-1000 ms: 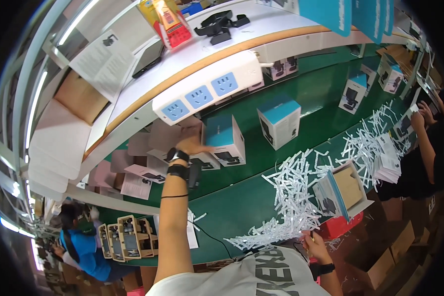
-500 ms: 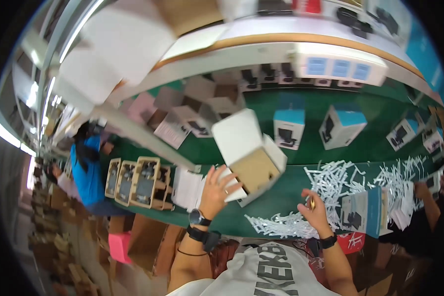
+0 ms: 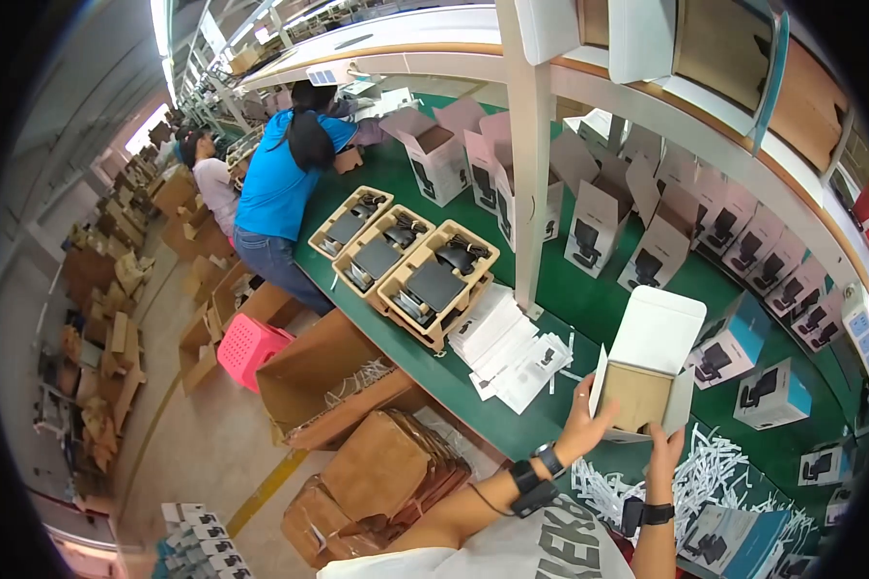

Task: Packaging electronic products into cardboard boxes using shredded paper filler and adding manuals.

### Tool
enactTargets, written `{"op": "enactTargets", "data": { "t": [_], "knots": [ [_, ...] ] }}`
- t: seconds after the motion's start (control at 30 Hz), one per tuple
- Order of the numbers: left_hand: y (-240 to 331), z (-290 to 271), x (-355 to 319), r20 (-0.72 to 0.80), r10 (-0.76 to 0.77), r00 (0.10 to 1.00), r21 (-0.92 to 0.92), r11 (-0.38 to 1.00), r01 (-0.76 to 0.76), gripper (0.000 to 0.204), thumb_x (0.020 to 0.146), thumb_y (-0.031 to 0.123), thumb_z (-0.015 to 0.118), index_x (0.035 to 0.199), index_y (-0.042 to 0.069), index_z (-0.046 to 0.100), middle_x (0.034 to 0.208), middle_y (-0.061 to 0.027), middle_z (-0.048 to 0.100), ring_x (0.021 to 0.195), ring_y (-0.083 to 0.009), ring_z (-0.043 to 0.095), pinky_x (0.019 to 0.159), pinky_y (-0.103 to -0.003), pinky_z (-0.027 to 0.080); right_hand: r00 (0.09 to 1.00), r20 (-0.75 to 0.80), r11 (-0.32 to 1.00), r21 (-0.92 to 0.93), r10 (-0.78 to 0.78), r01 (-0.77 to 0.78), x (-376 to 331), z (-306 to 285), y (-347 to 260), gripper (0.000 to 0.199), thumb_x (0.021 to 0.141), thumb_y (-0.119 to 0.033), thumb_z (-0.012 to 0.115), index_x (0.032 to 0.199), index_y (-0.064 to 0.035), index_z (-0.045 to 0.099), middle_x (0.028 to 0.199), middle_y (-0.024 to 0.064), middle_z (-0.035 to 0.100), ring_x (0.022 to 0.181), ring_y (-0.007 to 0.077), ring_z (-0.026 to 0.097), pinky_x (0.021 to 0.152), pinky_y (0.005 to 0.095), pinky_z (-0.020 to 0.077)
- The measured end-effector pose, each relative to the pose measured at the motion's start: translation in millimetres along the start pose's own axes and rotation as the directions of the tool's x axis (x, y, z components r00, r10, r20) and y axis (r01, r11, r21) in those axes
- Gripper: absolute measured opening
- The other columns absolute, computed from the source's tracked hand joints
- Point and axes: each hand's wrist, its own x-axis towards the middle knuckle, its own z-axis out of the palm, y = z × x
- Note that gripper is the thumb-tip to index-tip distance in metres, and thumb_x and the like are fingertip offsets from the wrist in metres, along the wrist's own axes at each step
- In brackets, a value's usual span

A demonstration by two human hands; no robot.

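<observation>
An open white cardboard box (image 3: 658, 328), its lid flap raised, is at the right of the bench's near side. Inside it shows a brown cardboard insert (image 3: 637, 394). My left hand (image 3: 586, 425) grips the box's left side, thumb over the edge. On its near right edge, my right hand (image 3: 662, 458) holds it with fingers curled at the rim. Shredded white paper (image 3: 714, 468) lies just beside my right hand. Left of the box is a pile of white leaflets (image 3: 512, 357).
Moulded trays (image 3: 439, 280) with black devices stand along the bench's left. A post (image 3: 529, 164) rises behind the leaflets. Printed boxes (image 3: 647, 256) line the back. A co-worker in blue (image 3: 285, 169) leans over the bench. A pink stool (image 3: 251, 352) and cartons (image 3: 377, 463) are on the floor.
The view has swung left. My right hand, earlier apart over the shredded paper, is now on the box; my left has moved from the leaflets' side to the box's left wall.
</observation>
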Motion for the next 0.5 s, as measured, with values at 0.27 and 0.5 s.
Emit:
{"op": "enactTargets", "data": {
  "t": [0.27, 0.5],
  "knots": [
    [14, 14, 8, 0.094, -0.059, 0.994, -0.198, 0.977, 0.077, 0.06, 0.101, 0.007, 0.059, 0.154, -0.004, 0.035, 0.153, -0.0179, 0.045, 0.141, -0.0241, 0.045, 0.118, -0.036, 0.036, 0.965, -0.251, 0.992, -0.113, -0.078, 0.051, -13, -16, 6, 0.06, 0.096, -0.009, 0.071, 0.148, 0.0075, 0.046, 0.139, 0.0167, 0.062, 0.122, 0.0253, 0.061, 0.104, 0.0361, 0.0477],
    [-14, 18, 2, 0.162, -0.056, 0.985, -0.043, 0.997, 0.064, 0.064, 0.101, 0.011, 0.064, 0.156, -0.004, 0.033, 0.155, -0.0182, 0.044, 0.144, -0.0243, 0.043, 0.121, -0.037, 0.033, 0.952, -0.276, 0.979, -0.189, -0.13, 0.079, -20, -35, 37, 0.049, 0.098, -0.012, 0.071, 0.141, 0.0048, 0.053, 0.133, 0.0142, 0.064, 0.117, 0.022, 0.061, 0.103, 0.0352, 0.0478]
  ]
}}
